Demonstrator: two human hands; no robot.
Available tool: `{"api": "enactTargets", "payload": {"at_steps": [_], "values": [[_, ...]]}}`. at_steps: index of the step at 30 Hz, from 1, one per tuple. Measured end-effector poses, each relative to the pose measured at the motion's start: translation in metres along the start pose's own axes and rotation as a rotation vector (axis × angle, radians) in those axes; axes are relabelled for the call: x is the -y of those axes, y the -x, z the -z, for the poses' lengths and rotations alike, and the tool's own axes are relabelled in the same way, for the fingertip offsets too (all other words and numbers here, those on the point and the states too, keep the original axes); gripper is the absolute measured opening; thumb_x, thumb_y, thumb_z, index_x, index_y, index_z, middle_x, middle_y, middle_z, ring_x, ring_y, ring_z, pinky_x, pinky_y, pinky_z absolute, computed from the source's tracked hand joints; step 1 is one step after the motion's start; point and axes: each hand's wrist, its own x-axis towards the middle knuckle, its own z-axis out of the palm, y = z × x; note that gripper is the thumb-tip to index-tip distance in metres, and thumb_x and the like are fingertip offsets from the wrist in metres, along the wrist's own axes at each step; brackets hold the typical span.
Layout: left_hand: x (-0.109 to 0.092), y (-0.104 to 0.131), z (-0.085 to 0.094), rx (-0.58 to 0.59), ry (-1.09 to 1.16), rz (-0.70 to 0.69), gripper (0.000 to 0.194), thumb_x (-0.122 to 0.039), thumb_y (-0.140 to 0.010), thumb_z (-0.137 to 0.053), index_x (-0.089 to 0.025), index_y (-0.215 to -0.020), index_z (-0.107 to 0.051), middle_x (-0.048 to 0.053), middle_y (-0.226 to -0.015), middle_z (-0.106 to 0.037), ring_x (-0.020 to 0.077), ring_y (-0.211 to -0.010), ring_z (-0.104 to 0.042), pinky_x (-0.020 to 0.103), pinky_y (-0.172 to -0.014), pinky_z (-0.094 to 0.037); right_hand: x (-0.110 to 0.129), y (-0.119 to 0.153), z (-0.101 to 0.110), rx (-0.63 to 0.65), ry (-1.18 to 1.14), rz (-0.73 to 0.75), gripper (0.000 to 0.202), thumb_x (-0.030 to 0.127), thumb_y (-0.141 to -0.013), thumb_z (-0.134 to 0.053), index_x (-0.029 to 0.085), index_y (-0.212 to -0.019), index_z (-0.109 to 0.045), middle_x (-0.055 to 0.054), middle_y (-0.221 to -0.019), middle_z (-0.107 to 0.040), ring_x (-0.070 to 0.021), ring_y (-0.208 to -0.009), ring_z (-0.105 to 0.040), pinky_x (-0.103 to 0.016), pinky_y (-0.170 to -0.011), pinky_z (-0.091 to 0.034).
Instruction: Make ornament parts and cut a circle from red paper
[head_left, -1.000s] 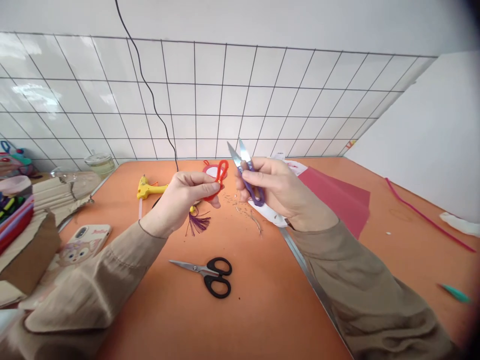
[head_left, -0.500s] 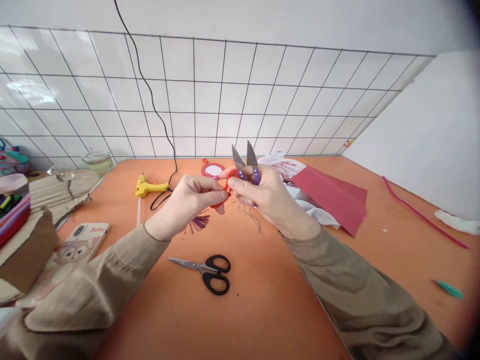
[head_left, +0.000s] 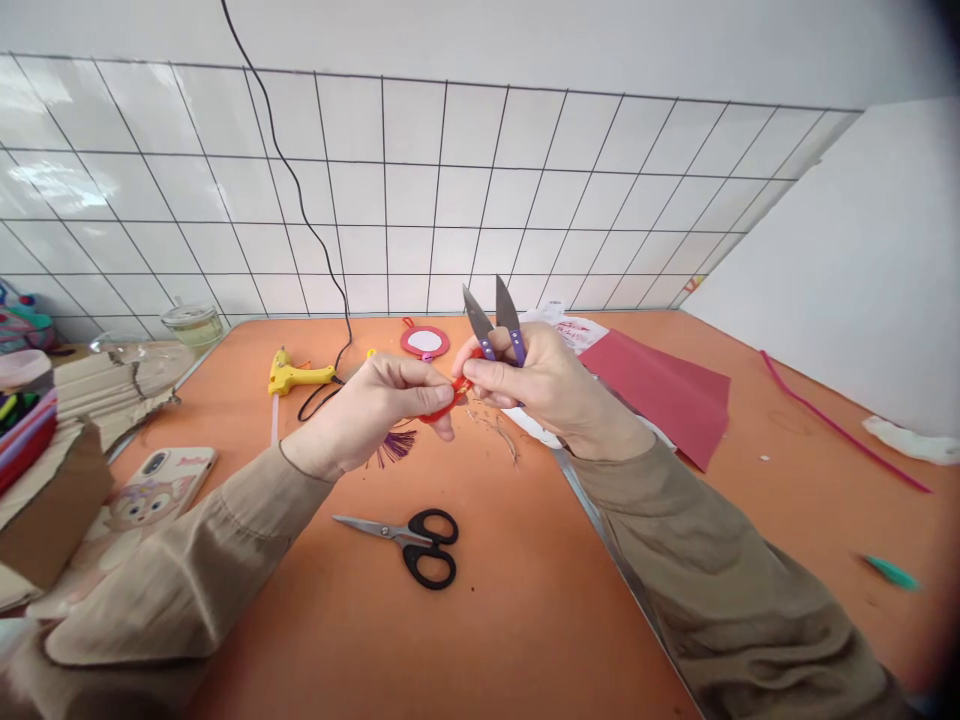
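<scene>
Centrally, just above the middle of the frame, a red loop [head_left: 448, 394] is pinched between both hands: left hand [head_left: 360, 410] fingers closed on it, right hand [head_left: 547, 385] also gripping purple snips [head_left: 499, 325], blades parted. Black scissors [head_left: 412, 535] lie below on the orange table [head_left: 510, 600].

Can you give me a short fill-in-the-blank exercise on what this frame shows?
1. The right hand holds purple thread snips whose blades point ____.
2. The left hand pinches a bent pipe cleaner coloured ____.
3. The scissors lying on the orange table have handles coloured ____.
4. The glue gun left of the hands is ____.

Missing words: up; red; black; yellow
</scene>
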Motion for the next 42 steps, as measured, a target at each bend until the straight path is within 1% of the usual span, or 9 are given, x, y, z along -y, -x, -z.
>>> {"api": "enactTargets", "payload": {"at_steps": [4,9,15,19,22,25,30,36,42], "values": [[-0.001,-0.001,-0.003,-0.035,0.095,0.044,0.014,-0.024,-0.078,-0.072,-0.017,-0.066,-0.074,0.003,-0.058,-0.068,0.0128,-0.057,-0.06,0.028,-0.062,-0.049,-0.003,-0.003,-0.001,-0.001,-0.063,0.011,0.016,0.03,-0.079,-0.07,0.018,-0.073,-0.061,0.005,-0.058,-0.05,-0.0063,-0.046,-0.036,-0.025,-0.045,-0.027],[-0.003,-0.003,-0.008,-0.138,0.176,0.019,0.012,-0.022,-0.07,-0.079,-0.015,-0.063,-0.073,0.001,-0.057,-0.066,0.0128,-0.055,-0.063,0.026,-0.06,-0.049,-0.007,-0.006,-0.001,0.032,-0.092,0.03,0.017,0.026,-0.069,-0.078,0.018,-0.078,-0.065,0.007,-0.056,-0.046,-0.0068,-0.049,-0.036,-0.024,-0.046,-0.028],[-0.003,-0.003,-0.009,-0.128,0.208,0.064,0.011,-0.022,-0.069,-0.079,-0.015,-0.062,-0.073,0.001,-0.056,-0.066,0.0127,-0.055,-0.064,0.026,-0.061,-0.05,-0.007,-0.004,0.001,0.037,-0.061,-0.031,0.011,0.023,-0.072,-0.073,0.018,-0.079,-0.067,0.007,-0.056,-0.042,-0.0078,-0.05,-0.034,-0.025,-0.047,-0.027],[-0.001,-0.002,-0.008,-0.114,0.242,0.08,0.008,-0.02,-0.069,-0.079,-0.015,-0.064,-0.075,0.001,-0.057,-0.066,0.013,-0.055,-0.065,0.027,-0.062,-0.051,-0.009,-0.004,0.003,0.053,-0.098,-0.035,0.005,0.02,-0.074,-0.071,0.019,-0.073,-0.066,0.007,-0.054,-0.04,-0.0079,-0.049,-0.034,-0.025,-0.047,-0.025],[-0.001,-0.002,-0.008,-0.124,0.241,0.096,0.008,-0.019,-0.068,-0.079,-0.015,-0.064,-0.075,0.001,-0.056,-0.066,0.0126,-0.054,-0.064,0.026,-0.062,-0.051,-0.013,-0.006,0.005,0.076,-0.103,-0.023,0.005,0.022,-0.076,-0.071,0.019,-0.076,-0.068,0.007,-0.054,-0.039,-0.0076,-0.049,-0.033,-0.024,-0.046,-0.024],[-0.002,-0.002,-0.008,-0.118,0.23,0.125,0.009,-0.021,-0.068,-0.079,-0.014,-0.064,-0.075,0.002,-0.056,-0.066,0.0127,-0.055,-0.064,0.026,-0.061,-0.051,-0.015,-0.007,0.009,0.111,-0.092,-0.003,0.009,0.025,-0.076,-0.073,0.018,-0.079,-0.069,0.006,-0.056,-0.043,-0.0074,-0.049,-0.035,-0.024,-0.046,-0.025],[-0.003,-0.001,-0.009,-0.14,0.224,0.168,0.011,-0.022,-0.065,-0.081,-0.014,-0.063,-0.074,0.002,-0.057,-0.065,0.0133,-0.056,-0.065,0.026,-0.061,-0.052,-0.012,-0.007,0.011,0.125,-0.062,-0.015,0.007,0.023,-0.074,-0.075,0.019,-0.075,-0.069,0.005,-0.06,-0.047,-0.0069,-0.05,-0.038,-0.024,-0.046,-0.025],[-0.003,-0.002,-0.01,-0.128,0.192,0.108,0.012,-0.022,-0.066,-0.081,-0.014,-0.061,-0.073,0.0,-0.056,-0.063,0.0112,-0.055,-0.063,0.024,-0.06,-0.049,-0.011,-0.006,0.008,0.099,-0.027,-0.027,0.012,0.026,-0.073,-0.077,0.017,-0.076,-0.069,0.006,-0.056,-0.039,-0.0075,-0.049,-0.035,-0.024,-0.046,-0.027],[-0.004,-0.006,-0.001,-0.192,0.191,0.053,0.008,-0.019,-0.064,-0.08,-0.015,-0.06,-0.074,0.001,-0.057,-0.066,0.0134,-0.055,-0.066,0.025,-0.06,-0.049,-0.007,-0.004,0.002,0.03,0.077,-0.011,0.012,0.027,-0.082,-0.067,0.016,-0.08,-0.063,0.006,-0.061,-0.042,-0.0064,-0.051,-0.034,-0.024,-0.047,-0.026]]}}
